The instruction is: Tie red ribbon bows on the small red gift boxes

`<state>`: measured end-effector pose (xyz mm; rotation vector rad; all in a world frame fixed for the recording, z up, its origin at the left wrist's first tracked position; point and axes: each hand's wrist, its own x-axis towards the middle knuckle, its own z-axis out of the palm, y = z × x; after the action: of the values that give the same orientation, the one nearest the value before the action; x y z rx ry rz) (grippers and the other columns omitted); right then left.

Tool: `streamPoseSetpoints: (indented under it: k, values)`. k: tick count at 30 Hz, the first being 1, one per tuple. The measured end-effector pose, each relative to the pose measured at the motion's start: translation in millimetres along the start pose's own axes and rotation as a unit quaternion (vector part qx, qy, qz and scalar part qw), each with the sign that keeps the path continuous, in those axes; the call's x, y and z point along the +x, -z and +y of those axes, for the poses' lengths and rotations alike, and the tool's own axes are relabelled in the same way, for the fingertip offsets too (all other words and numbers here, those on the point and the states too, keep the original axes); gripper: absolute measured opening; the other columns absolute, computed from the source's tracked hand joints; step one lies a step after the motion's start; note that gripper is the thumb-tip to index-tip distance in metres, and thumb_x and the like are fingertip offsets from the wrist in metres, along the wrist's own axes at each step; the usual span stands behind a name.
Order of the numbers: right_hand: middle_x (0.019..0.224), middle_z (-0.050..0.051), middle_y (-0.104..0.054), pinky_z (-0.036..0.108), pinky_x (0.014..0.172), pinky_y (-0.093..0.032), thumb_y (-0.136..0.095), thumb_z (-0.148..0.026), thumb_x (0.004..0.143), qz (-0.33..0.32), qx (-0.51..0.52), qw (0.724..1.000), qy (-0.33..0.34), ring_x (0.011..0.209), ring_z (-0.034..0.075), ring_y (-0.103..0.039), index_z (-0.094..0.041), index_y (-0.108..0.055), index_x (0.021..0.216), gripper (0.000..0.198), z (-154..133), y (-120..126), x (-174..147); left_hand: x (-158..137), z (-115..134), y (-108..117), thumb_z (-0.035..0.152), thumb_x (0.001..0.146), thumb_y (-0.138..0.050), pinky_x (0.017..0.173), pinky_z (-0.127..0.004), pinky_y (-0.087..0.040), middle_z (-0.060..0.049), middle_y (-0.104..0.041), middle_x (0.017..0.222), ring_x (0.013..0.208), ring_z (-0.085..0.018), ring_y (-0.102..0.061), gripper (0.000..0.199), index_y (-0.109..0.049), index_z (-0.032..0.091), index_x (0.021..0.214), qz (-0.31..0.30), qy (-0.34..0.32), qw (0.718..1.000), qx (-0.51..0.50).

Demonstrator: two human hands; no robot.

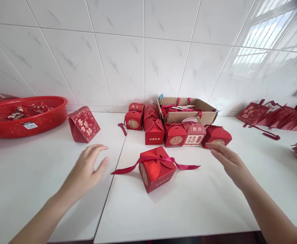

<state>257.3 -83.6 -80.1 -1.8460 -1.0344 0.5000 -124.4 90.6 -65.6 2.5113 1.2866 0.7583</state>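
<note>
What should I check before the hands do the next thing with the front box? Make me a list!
1. Left hand holding nothing: ok.
2. Right hand holding nothing: ok.
3. Right hand clear of the box behind its fingertips: cannot tell; they overlap in this view.
4. Ribbon ends within view: ok, one each side.
5. Front box flaps folded over: ok.
6. Its contents: cannot tell, hidden.

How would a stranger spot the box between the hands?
On the white table, look in front of the row of red boxes. Between the left hand and right hand sits one box; unlike its neighbours, it trails long ribbon ends to either side.
</note>
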Motion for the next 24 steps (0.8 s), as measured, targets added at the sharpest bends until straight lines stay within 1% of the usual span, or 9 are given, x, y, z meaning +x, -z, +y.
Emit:
streamPoseSetpoints:
  k: [3,6,9,11,14,16,19,22,24]
  values:
    - [0.117,0.009,-0.062,0.037,0.093,-0.044,-0.051,-0.053,0.086,-0.117,0.029,0.988,0.094,0.113,0.025,-0.054,-0.022,-0.06,0.108,0.039,-31.3,-27.9,1.1,8.5,31.1,-14.2,0.045,0.088,-0.048,0.095,-0.041,-0.044,-0.006,-0.057,0.117,0.113,-0.028,-0.054,0.026,-0.05,0.027,0.106,-0.073,0.0,0.992,-0.106]
    - [0.114,0.008,-0.063,0.035,0.088,-0.047,-0.053,-0.053,0.086,-0.226,0.024,0.968,0.111,0.106,0.021,-0.057,-0.022,-0.059,0.107,0.038,-50.9,-57.0,6.9,15.8,54.6,-31.6,0.051,0.083,-0.054,0.083,-0.037,-0.049,-0.006,-0.061,0.101,0.097,-0.024,-0.059,0.031,-0.047,0.023,0.095,-0.144,0.018,0.971,-0.188]
    - [0.085,0.004,-0.067,0.027,0.064,-0.047,-0.061,-0.057,0.079,-0.292,0.001,0.952,0.086,0.075,0.015,-0.06,-0.019,-0.058,0.089,0.04,-54.5,-73.0,18.8,23.7,63.3,-41.8,0.055,0.081,-0.055,0.062,-0.029,-0.046,0.0,-0.057,0.079,0.071,-0.017,-0.057,0.035,-0.044,0.022,0.089,-0.219,0.054,0.938,-0.264]
    - [0.062,0.001,-0.063,0.021,0.046,-0.034,-0.062,-0.061,0.075,-0.331,-0.007,0.943,0.042,0.051,0.009,-0.049,-0.018,-0.053,0.073,0.044,-51.2,-75.6,26.1,29.7,63.9,-43.8,0.055,0.081,-0.054,0.056,-0.025,-0.04,0.003,-0.052,0.07,0.061,-0.014,-0.05,0.036,-0.047,0.02,0.084,-0.247,0.07,0.924,-0.283]
    - [0.045,-0.002,-0.053,0.02,0.038,-0.018,-0.059,-0.062,0.077,-0.396,0.021,0.918,-0.007,0.038,0.005,-0.033,-0.016,-0.05,0.062,0.049,-43.4,-75.1,30.6,39.1,64.7,-43.6,0.052,0.082,-0.053,0.054,-0.025,-0.035,0.003,-0.048,0.064,0.057,-0.011,-0.044,0.036,-0.049,0.018,0.071,-0.266,0.084,0.91,-0.307]
    - [0.042,-0.002,-0.051,0.021,0.039,-0.018,-0.057,-0.061,0.079,-0.421,0.078,0.903,-0.009,0.037,0.005,-0.036,-0.016,-0.052,0.06,0.049,-37.9,-76.5,29.9,44.6,66.6,-43.4,0.047,0.081,-0.054,0.057,-0.025,-0.037,0.002,-0.05,0.066,0.059,-0.012,-0.047,0.032,-0.05,0.017,0.07,-0.277,0.099,0.885,-0.36]
    - [0.045,-0.002,-0.052,0.021,0.044,-0.027,-0.057,-0.057,0.082,-0.426,0.2,0.882,-0.018,0.04,0.006,-0.046,-0.015,-0.054,0.059,0.048,-30.2,-82.2,28.3,50.7,67.7,-44.2,0.034,0.078,-0.054,0.06,-0.025,-0.039,0.001,-0.055,0.068,0.062,-0.012,-0.051,0.019,-0.047,0.017,0.071,-0.299,0.142,0.828,-0.452]
    - [0.046,-0.003,-0.051,0.021,0.047,-0.031,-0.061,-0.053,0.081,-0.411,0.271,0.87,-0.037,0.041,0.007,-0.047,-0.014,-0.057,0.06,0.044,-24.4,-87.4,28.1,52.3,63.2,-45.9,0.03,0.077,-0.048,0.046,-0.021,-0.025,0.004,-0.049,0.057,0.045,-0.008,-0.035,0.012,-0.043,0.019,0.075,-0.344,0.19,0.789,-0.473]
    - [0.046,-0.003,-0.051,0.022,0.047,-0.032,-0.061,-0.052,0.082,-0.409,0.278,0.868,-0.038,0.042,0.007,-0.047,-0.014,-0.057,0.062,0.043,-22.0,-88.5,27.8,50.3,58.5,-47.7,0.037,0.08,-0.046,0.044,-0.021,-0.014,0.006,-0.037,0.05,0.043,-0.007,-0.02,0.018,-0.044,0.019,0.075,-0.352,0.194,0.783,-0.475]
